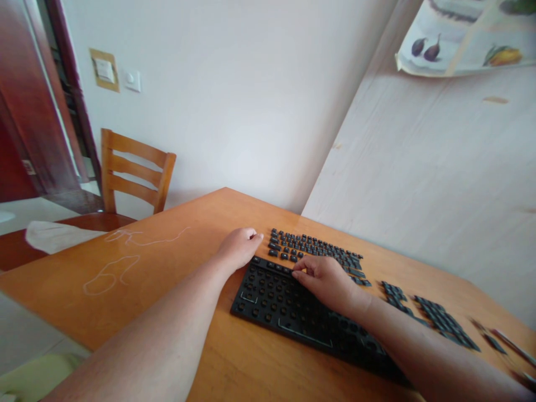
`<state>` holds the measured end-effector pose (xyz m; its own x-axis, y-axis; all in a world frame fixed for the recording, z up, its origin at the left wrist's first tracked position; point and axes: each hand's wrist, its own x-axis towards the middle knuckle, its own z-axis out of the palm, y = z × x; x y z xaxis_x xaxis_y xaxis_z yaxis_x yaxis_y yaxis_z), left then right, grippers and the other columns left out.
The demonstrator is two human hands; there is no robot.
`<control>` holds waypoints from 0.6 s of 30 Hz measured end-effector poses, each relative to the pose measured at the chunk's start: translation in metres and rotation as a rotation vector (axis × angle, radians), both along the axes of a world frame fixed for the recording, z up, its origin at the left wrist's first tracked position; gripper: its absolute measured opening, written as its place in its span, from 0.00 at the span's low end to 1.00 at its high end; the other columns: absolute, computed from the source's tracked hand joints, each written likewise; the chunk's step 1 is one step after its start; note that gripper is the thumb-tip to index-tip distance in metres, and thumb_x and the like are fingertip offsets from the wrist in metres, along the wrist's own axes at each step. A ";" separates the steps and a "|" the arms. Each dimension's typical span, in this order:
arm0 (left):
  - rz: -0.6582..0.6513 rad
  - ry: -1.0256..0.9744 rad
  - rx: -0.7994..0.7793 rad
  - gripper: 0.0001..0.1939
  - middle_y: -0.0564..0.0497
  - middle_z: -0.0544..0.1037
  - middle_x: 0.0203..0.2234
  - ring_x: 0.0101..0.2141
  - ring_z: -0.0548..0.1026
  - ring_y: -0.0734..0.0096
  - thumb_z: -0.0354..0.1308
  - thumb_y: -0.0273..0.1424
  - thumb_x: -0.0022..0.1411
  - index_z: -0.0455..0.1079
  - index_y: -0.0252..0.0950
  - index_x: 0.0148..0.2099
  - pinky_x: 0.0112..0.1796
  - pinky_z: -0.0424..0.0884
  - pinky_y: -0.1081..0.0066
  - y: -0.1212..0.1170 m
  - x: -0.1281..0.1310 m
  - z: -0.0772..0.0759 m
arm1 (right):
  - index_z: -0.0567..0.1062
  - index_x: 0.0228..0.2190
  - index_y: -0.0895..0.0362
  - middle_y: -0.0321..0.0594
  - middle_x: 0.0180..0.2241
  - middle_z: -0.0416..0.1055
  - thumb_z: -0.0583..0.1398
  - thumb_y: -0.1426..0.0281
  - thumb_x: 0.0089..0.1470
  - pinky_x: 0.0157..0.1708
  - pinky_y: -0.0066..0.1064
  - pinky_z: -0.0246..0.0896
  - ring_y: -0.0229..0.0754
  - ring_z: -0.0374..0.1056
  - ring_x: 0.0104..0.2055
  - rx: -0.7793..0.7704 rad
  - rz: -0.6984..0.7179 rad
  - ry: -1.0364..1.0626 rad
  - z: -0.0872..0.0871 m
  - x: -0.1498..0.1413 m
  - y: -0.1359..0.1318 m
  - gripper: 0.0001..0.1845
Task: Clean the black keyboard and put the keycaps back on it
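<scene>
A black keyboard base [285,307] with its keycaps removed lies on the wooden table [167,290]. Behind it, loose black keycaps [314,248] are laid out in rows on the table. My left hand [239,248] rests at the keyboard's far left corner, fingers curled against its edge. My right hand [326,279] sits on the keyboard's top edge, fingers pinched together over a spot there; whether a keycap is in them I cannot make out. More keycaps [439,318] lie in groups to the right.
A wooden chair [134,173] stands at the table's far left, by a door frame [25,128]. White chalk-like scribbles [113,273] mark the tabletop. Walls close off the back and right; a fruit poster [469,39] hangs upper right. Small items lie blurred at the right edge.
</scene>
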<state>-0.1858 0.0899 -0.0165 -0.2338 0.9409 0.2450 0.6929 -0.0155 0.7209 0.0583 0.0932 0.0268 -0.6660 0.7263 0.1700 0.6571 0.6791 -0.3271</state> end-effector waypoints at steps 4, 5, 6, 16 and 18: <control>0.002 -0.009 0.008 0.20 0.49 0.76 0.24 0.26 0.70 0.68 0.49 0.46 0.61 0.70 0.37 0.28 0.26 0.55 0.71 0.000 0.000 0.000 | 0.76 0.28 0.53 0.34 0.28 0.75 0.58 0.68 0.54 0.33 0.27 0.60 0.37 0.70 0.32 -0.027 -0.005 0.034 -0.002 0.000 0.000 0.08; 0.001 -0.009 0.009 0.20 0.49 0.76 0.23 0.26 0.70 0.68 0.49 0.46 0.61 0.70 0.37 0.28 0.26 0.55 0.71 0.000 0.000 0.000 | 0.76 0.27 0.54 0.34 0.28 0.75 0.58 0.68 0.54 0.33 0.27 0.60 0.37 0.70 0.32 -0.030 -0.004 0.033 -0.003 0.000 0.000 0.08; 0.001 -0.007 0.010 0.20 0.50 0.76 0.23 0.26 0.70 0.68 0.49 0.46 0.61 0.70 0.37 0.28 0.26 0.54 0.71 0.000 0.001 0.000 | 0.76 0.27 0.54 0.34 0.27 0.75 0.57 0.68 0.54 0.33 0.27 0.60 0.38 0.70 0.31 -0.030 -0.003 0.028 -0.004 0.000 0.000 0.08; 0.008 -0.002 -0.004 0.20 0.50 0.75 0.23 0.26 0.70 0.67 0.49 0.45 0.61 0.70 0.37 0.28 0.26 0.55 0.71 -0.003 0.002 0.004 | 0.80 0.34 0.52 0.36 0.35 0.79 0.56 0.67 0.56 0.42 0.30 0.65 0.41 0.73 0.39 -0.029 0.034 0.009 0.003 0.004 0.001 0.11; 0.005 -0.005 -0.001 0.20 0.49 0.75 0.23 0.26 0.70 0.67 0.49 0.46 0.61 0.70 0.37 0.28 0.26 0.55 0.71 -0.003 0.002 0.003 | 0.80 0.39 0.51 0.36 0.40 0.79 0.55 0.67 0.57 0.46 0.31 0.65 0.42 0.73 0.43 0.013 0.030 0.028 0.004 0.007 -0.004 0.14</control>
